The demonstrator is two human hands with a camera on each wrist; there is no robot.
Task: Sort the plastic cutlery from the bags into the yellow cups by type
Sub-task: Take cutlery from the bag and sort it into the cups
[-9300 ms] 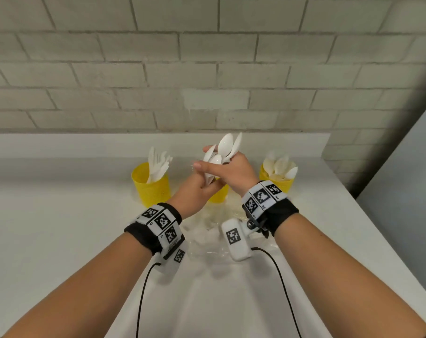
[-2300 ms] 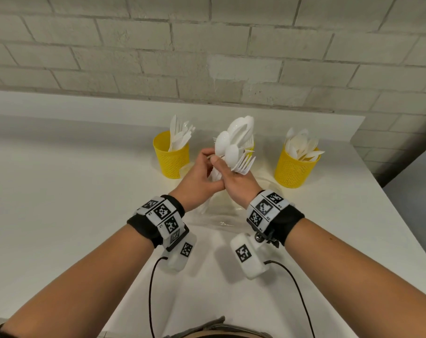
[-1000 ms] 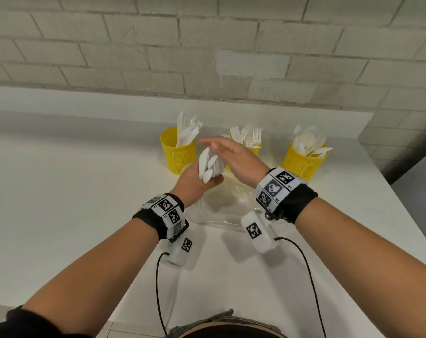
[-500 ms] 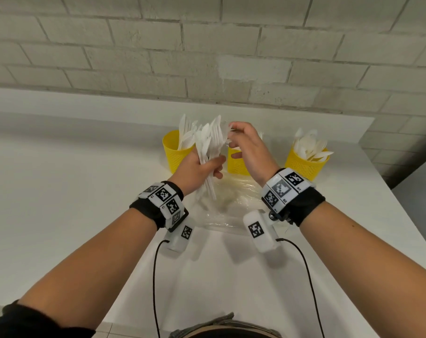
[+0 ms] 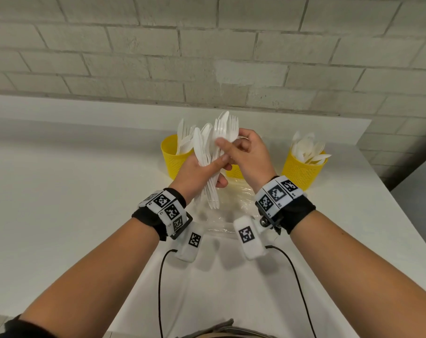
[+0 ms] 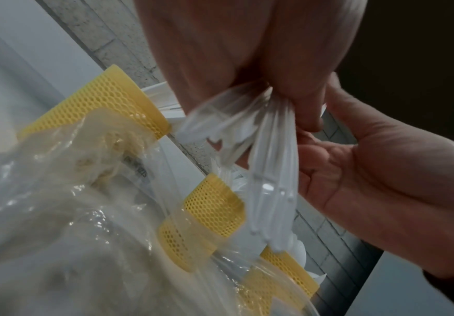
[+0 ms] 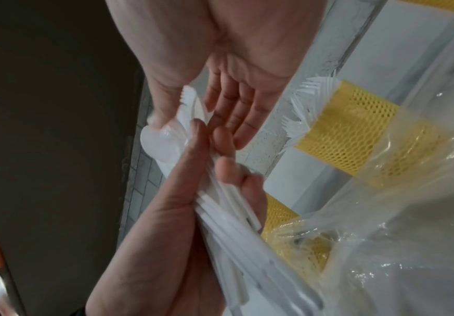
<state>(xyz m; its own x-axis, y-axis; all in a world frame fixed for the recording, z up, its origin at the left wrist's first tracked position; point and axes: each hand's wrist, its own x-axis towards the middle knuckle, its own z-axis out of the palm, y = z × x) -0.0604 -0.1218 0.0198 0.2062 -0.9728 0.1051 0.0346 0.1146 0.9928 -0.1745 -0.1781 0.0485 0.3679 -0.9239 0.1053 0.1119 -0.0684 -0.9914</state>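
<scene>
Pale brick wall behind, white counter (image 5: 60, 191) below, and both hands work in the air above a crumpled clear bag (image 5: 227, 203). The left hand (image 5: 197, 169) is closed round the handles of a mixed bundle of cutlery (image 5: 208, 152), thumb laid across the front, heads fanning upward and handle ends hanging below the fist. Forks, spoons and what look like knives are mixed in it. The right hand (image 5: 246, 154) comes in from the bundle's right side and pinches the top of the fan, thumb and fingers on a fork head (image 5: 227, 129); its other fingers are loosely curled.

Behind the held bundle stand three yellow cups: the left cup (image 5: 174, 157) with knife-like pieces, just left of the grip; the middle cup (image 5: 235, 170), mostly hidden behind the hands, with forks by the right wrist view; the right cup (image 5: 302, 169) with spoons, well to the right.

This seems to be the picking-out step. Next, the pinched fork probably has to slide up free of the left fist and go to the middle cup just behind it, without dragging neighbours loose.
</scene>
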